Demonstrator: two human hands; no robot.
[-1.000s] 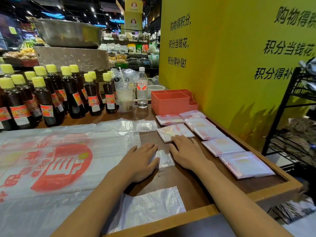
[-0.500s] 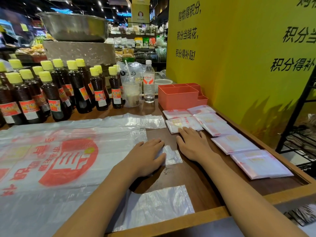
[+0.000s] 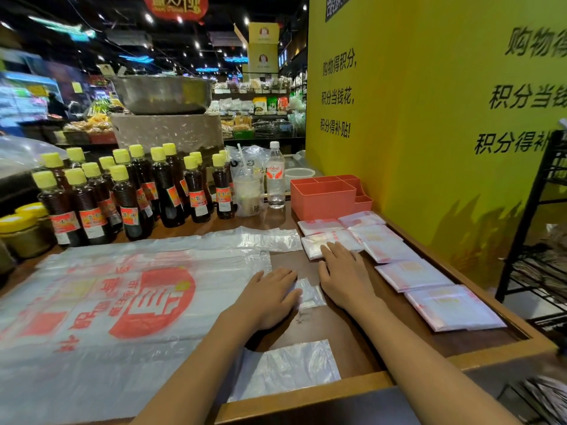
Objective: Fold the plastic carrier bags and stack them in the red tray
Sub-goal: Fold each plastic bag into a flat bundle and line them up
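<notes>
My hands — left (image 3: pixel 270 297), right (image 3: pixel 343 276) — lie flat, fingers straight, on the slippery, featherlight bag strip (image 3: pixel 310 294) at frame center; I'd pinch its edge.

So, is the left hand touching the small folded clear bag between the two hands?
Touching. In the head view the left hand lies flat, its fingertips on the left edge of the small folded bag, with no gap visible.

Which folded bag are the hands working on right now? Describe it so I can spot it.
Start at the red tray by the yellow wall and come toward the camera. Between the left hand and right hand lies a small clear folded bag, without its neighbours' red print.
</notes>
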